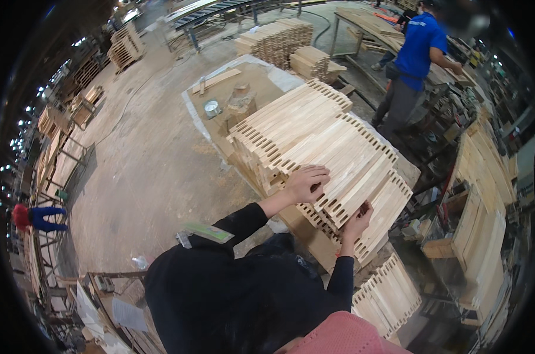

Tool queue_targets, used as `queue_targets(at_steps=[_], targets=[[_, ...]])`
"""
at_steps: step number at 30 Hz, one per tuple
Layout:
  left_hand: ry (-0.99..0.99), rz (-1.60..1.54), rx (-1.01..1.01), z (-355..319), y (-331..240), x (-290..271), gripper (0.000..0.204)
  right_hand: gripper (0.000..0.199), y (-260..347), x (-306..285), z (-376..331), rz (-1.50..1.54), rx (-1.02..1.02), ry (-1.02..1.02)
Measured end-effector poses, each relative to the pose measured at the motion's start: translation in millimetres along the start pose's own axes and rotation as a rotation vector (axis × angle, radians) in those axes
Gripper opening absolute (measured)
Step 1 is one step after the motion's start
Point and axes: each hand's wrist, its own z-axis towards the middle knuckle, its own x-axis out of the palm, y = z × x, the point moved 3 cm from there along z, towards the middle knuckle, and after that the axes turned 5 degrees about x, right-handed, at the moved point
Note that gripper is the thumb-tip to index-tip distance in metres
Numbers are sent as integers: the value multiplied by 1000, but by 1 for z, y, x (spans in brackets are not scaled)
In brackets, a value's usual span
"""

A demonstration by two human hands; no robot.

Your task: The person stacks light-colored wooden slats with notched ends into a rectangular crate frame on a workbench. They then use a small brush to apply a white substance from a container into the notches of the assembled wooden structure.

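Pale wooden slats (350,168), with oblong slots cut near their ends, lie side by side in stacked layers in front of me. My left hand (309,183) is curled over slat ends at the near left edge of the top layer, fingertips pressed down on the wood. At the right side of the same row, my right hand (357,220) has its fingers bent round the near ends of slats. Several slats lie between the two hands. The fingertips of the right hand are partly hidden against the wood.
A lower stack of slotted slats (391,289) stands at my right. Beyond the main stack are a metal can (211,108), a wood block (241,105) and more stacked boards (276,41). A co-worker in a blue shirt (421,44) stands at a bench, far right. Machinery and boards (480,236) line the right.
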Motion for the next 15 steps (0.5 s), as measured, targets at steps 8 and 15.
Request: queue_targets(at_steps=[8, 15], targets=[[42, -12, 0, 1, 1, 0, 24, 30, 1, 1, 3, 36, -34, -32], [39, 3, -3, 2, 0, 1, 23, 28, 1, -1, 1, 55, 31, -3]])
